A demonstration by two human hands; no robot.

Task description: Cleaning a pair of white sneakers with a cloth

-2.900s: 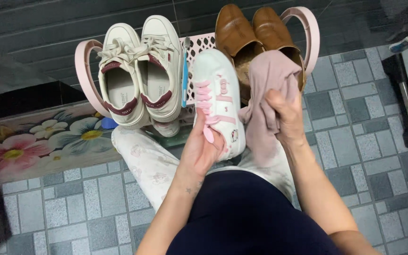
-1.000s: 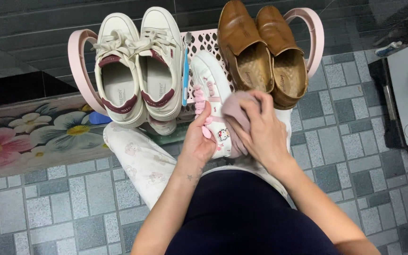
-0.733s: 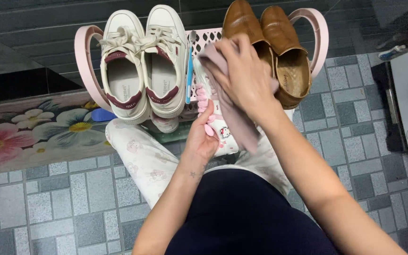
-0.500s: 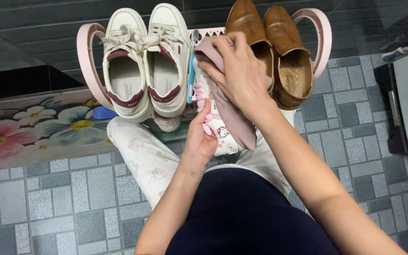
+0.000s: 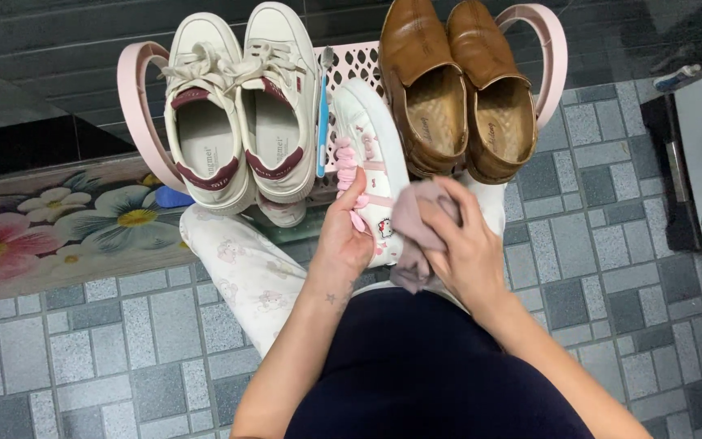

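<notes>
- Left hand [image 5: 343,240] wrapped round the heel end of a small white sneaker with pink laces [image 5: 371,154], thumb up on the lace side, fingers hidden behind.
- White sneaker held over the lap, toe pointing away toward the pink basket [image 5: 140,106], heel near the body.
- Little cartoon cat picture on the side of that sneaker, right between the two hands.
- Right hand [image 5: 469,244] closed on a bunched dusty-pink cloth [image 5: 416,223], fingers curled over the top of it.
- Cloth pressed to the right side of the white sneaker near its heel, one end hanging down toward the lap.
- Both hands close together, one on each side of the sneaker's back half.
- Pair of cream sneakers with dark red trim [image 5: 233,110] lying on the left part of the basket, toes away.
- Pair of brown leather loafers [image 5: 457,81] lying on the right part of the basket, just past the right hand.
- Blue toothbrush [image 5: 321,114] lying between the cream pair and the white sneaker.
- Flower-print mat [image 5: 58,228] on the grey tiled floor [image 5: 595,260], off to the left.
- White trousers with a small pink print [image 5: 245,268] under the left arm.
</notes>
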